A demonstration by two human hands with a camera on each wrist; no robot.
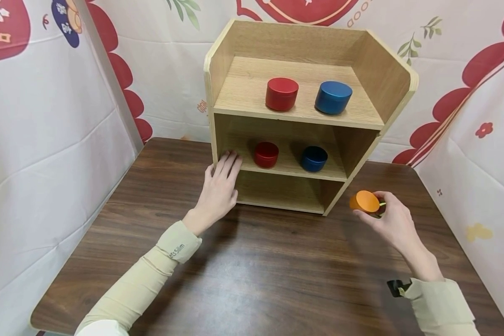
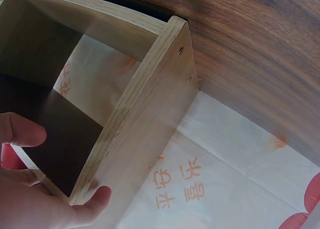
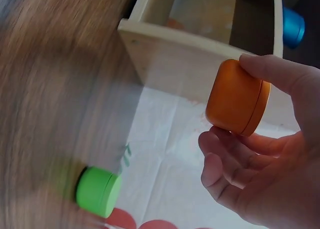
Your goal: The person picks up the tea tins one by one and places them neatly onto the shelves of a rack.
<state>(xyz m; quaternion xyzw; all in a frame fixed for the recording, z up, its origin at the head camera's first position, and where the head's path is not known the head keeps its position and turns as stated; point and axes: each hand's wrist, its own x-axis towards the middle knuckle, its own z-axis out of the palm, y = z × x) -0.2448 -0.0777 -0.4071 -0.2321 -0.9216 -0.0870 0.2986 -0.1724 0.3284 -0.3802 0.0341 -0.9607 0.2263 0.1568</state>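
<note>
A wooden shelf with three levels stands on the table, its open front facing me. My left hand holds the front edge of its left side panel, with fingers on both sides of the board. To the right of the shelf, my right hand pinches a round, lidded orange tin between thumb and fingers. It is raised above the table. Beyond that hand, a green tin sits on the table, mostly hidden in the head view.
A red tin and a blue tin stand on the top level. Another red tin and a dark blue tin are on the middle board. Printed white cloth hangs around the brown wooden table.
</note>
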